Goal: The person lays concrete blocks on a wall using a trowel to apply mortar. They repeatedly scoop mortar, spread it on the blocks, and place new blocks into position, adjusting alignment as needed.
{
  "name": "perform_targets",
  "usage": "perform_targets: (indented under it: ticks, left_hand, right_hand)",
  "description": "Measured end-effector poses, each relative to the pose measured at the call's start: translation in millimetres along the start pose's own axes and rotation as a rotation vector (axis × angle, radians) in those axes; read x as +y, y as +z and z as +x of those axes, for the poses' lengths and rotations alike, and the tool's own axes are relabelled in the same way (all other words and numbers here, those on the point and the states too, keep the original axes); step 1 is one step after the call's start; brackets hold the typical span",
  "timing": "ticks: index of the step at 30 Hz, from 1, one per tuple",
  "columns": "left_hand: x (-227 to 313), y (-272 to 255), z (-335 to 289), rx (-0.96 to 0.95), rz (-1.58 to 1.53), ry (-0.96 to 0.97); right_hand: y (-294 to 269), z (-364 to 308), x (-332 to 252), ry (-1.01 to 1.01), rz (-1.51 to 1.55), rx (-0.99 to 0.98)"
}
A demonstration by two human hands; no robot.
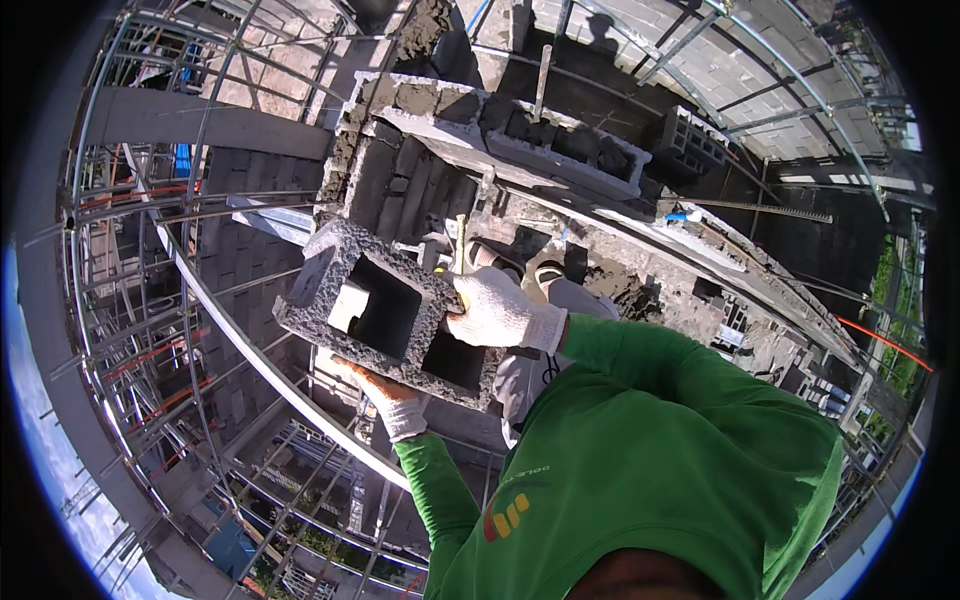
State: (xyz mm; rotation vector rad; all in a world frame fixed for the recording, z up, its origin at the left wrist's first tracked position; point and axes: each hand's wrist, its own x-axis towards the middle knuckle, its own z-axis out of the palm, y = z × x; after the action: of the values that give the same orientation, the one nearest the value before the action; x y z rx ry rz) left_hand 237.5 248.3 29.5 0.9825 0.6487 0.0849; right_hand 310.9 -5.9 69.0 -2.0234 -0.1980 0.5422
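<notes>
Hollow block point(428, 325) is up in both hands, in front of the body, tilted, two cells facing the camera. Right hand point(495, 310) is curled over its upper right edge, pinching that rim, with a yellowish stick-like tool point(460, 242) at the fingers; can't tell which fingers take the tool. Left hand point(378, 390) is under the lower edge as support; its fingers are mostly hidden, can't tell how far they wrap.

To do it well: weight on the left palm, right hand steers, tool angled off the block face. Rough rim could shed grit, so no sliding grip; level before any travel.

Edges: pale rail point(280, 385) runs along the left, scaffold tubes point(200, 400) beyond, looks like a drop. Best room seems forward, towards the partly built wall point(565, 165); watch the upright rod point(543, 85) there. Shoes point(550, 270) sit close by; a slip could land there.
</notes>
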Motion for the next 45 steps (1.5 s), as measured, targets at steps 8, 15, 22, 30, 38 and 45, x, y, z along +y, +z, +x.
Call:
perform_targets:
  ticks: [8,15,22,30,38,45]
  left_hand:
    - [-4,-57,69,0.085,0.313,0.054]
    - [24,-9,134,0.058,0.421,-0.071]
    - [46,54,195,-0.135,0.433,-0.030]
    - [91,190,286,-0.452,1.012,0.169]
    - [155,280,314,-0.563,0.985,0.453]
    - [72,326,350,-0.587,0.400,0.614]
  right_hand:
    - [47,40,21,0.171,0.972,-0.085]
    - [54,82,43,0.208,0.725,-0.121]
    - [61,138,65,0.484,1.408,0.088]
    - [14,206,75,0.102,1.667,0.394]
    - [-55,299,73,-0.278,1.736,0.889]
    - [-175,345,54,-0.250,1.076,0.895]
